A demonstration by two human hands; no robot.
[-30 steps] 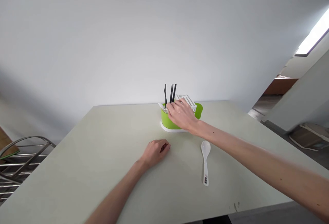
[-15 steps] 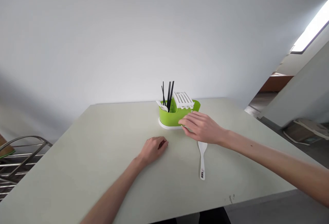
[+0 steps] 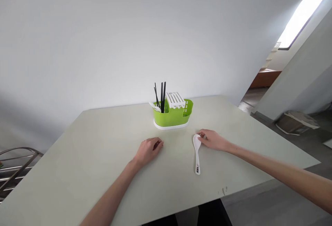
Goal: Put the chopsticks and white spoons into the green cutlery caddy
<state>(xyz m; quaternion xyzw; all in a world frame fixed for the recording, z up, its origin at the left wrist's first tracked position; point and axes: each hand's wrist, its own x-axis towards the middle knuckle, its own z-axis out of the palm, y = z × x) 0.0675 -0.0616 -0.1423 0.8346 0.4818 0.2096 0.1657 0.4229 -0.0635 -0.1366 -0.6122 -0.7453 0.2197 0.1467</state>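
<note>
A white spoon [image 3: 197,155] lies flat on the pale table, its bowl away from me and a small dark label on its handle. At the bowl my right hand [image 3: 212,140] is closed in a pinch, the thumb on the bowl's right edge and the fingers curled by its top. My left hand [image 3: 148,150] rests on the table, loosely curled, with nothing visible in it. Beyond both hands stands a green utensil holder [image 3: 172,117] on a white base. Black chopsticks [image 3: 162,96] and a small white spoon [image 3: 155,107] stand in its left part.
A white slotted rack [image 3: 175,99] tops the middle of the holder. The table [image 3: 109,129] meets a plain wall behind. To the left is a metal rack [image 3: 18,163]; a box-like object [image 3: 297,122] sits on the floor at right.
My right hand has moved from the holder's front, towards me, to the spoon's bowl. My left hand stays on the table. The view has shifted slightly to the right.
</note>
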